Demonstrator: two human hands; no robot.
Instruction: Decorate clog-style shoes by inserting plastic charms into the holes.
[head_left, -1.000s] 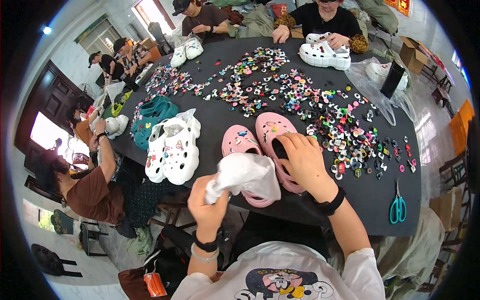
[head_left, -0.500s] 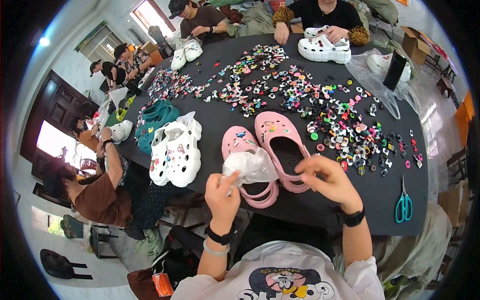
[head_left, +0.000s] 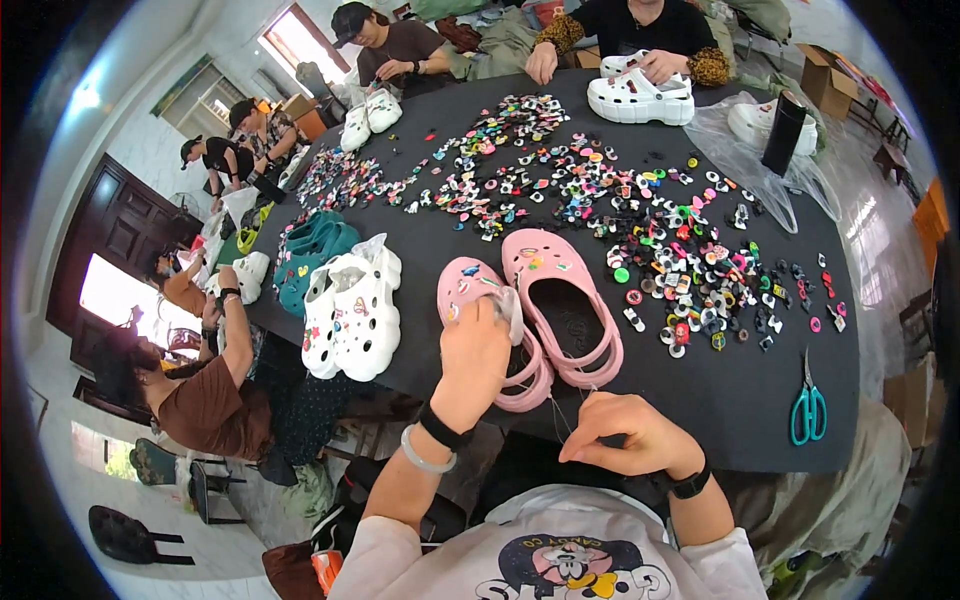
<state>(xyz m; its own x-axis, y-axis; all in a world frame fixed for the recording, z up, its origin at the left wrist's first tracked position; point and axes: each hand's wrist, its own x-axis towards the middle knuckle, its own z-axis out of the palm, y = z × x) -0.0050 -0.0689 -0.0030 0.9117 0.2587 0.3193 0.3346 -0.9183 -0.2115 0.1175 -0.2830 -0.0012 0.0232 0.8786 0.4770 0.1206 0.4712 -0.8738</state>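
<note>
Head view: the left hand (head_left: 472,350) is clamped on the heel end of the left pink clog (head_left: 490,325), pressing a crumpled clear plastic wrap (head_left: 508,305) against it. The right hand (head_left: 630,435) hovers at the counter (head_left: 720,410) edge with fingertips pinched together on a thin thread. The right pink clog (head_left: 560,300) lies just beside the left one. A white clog pair (head_left: 350,315) sits left; teal scissors (head_left: 808,410) lie right; shoe charms (head_left: 690,270) are scattered beyond.
</note>
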